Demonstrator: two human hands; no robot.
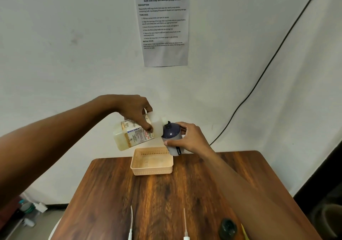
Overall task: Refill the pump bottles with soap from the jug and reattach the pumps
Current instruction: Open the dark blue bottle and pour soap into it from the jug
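My left hand point(136, 113) grips a translucent soap jug point(129, 134) with a printed label, tipped on its side so its spout meets the open neck of a dark blue pump bottle point(171, 135). My right hand point(188, 138) holds that bottle upright in the air, above the far end of the table. Two pump heads with long dip tubes, the left pump point(131, 223) and the right pump point(185, 225), lie at the near edge of the table. I cannot see whether soap is flowing.
A peach plastic basket point(151, 169) sits on the wooden table point(157, 199) just below the bottle. A dark cap point(227, 229) lies near the front right, beside something yellow. A printed sheet point(162, 25) and a black cable point(268, 63) are on the wall.
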